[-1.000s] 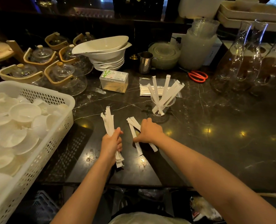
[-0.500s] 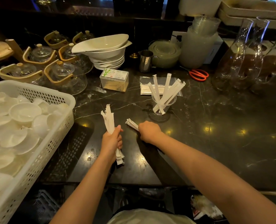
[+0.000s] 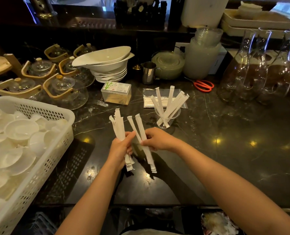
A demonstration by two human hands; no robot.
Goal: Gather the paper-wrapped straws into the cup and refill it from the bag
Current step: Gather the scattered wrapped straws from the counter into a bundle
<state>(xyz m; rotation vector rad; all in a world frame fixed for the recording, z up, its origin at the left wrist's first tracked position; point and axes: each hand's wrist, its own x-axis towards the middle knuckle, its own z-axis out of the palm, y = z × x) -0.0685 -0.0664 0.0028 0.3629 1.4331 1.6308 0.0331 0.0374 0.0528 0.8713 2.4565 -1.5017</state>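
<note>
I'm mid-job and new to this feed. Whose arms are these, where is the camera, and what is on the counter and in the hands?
There is no machine here: these are a person's bare arms, filmed by a wide-angle camera worn on their head, looking down at a dark marble counter. The left hand grips a bundle of paper-wrapped straws. The right hand holds two or three more straws beside that bundle. Behind the hands stands a clear cup with several straws already in it, and behind that lies a flat clear bag. Further off are red scissors and, at left, a white basket of dishes.
</note>
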